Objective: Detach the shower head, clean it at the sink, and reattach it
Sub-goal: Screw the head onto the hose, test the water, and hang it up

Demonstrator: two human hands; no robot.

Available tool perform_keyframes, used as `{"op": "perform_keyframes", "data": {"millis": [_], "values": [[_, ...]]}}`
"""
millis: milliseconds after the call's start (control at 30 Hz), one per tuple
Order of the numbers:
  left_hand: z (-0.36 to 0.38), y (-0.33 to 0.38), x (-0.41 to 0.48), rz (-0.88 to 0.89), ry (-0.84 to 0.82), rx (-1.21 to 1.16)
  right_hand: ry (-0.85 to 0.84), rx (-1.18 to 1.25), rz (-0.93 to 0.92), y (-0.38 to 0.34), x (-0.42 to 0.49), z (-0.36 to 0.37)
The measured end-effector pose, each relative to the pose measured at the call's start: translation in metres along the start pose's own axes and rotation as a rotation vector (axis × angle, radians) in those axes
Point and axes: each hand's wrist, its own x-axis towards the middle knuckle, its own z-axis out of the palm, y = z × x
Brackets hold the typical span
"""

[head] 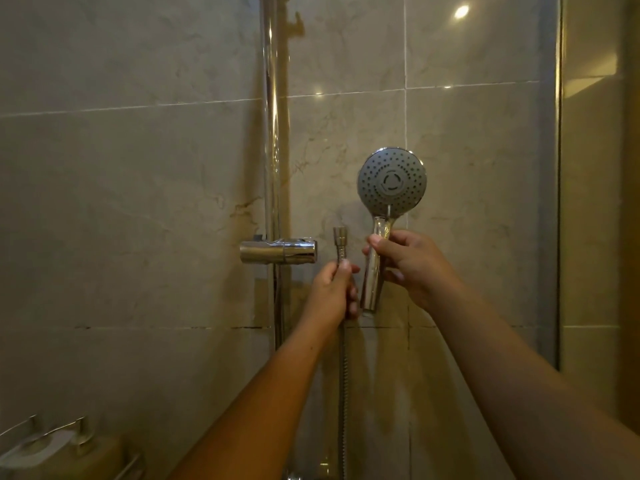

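The shower head (392, 181) has a round grey spray face and a chrome handle, and it stands upright with its face toward me. My right hand (412, 265) grips the handle around its middle. My left hand (334, 292) holds the metal shower hose (343, 368) just below its chrome end nut (339, 234), which points up. The nut and the handle's lower end are apart, side by side, so the head is separate from the hose. The hose hangs straight down from my left hand.
A chrome slide rail (273, 133) runs up the tiled wall (138, 202), with an empty chrome holder bracket (278, 252) left of my hands. A wire shelf (41, 445) sits at the bottom left. A glass panel edge (557, 168) stands at the right.
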Motion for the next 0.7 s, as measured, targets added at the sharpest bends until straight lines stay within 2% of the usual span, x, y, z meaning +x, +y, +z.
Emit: {"op": "perform_keyframes", "data": {"millis": [133,367,600,700], "values": [[0.006,0.001,-0.004,-0.023,-0.007,-0.044,0.013,-0.001,0.01,0.003,-0.006,-0.007],[0.01,-0.033,-0.042,-0.09,-0.073,0.015,0.023,0.027,0.049,0.003,-0.024,-0.01],[-0.006,-0.057,-0.095,-0.083,-0.178,-0.039,0.0,0.04,0.067,0.0,-0.046,0.003],[-0.02,-0.063,-0.12,-0.137,-0.209,-0.08,-0.017,0.041,0.098,0.01,-0.06,0.013]]}}
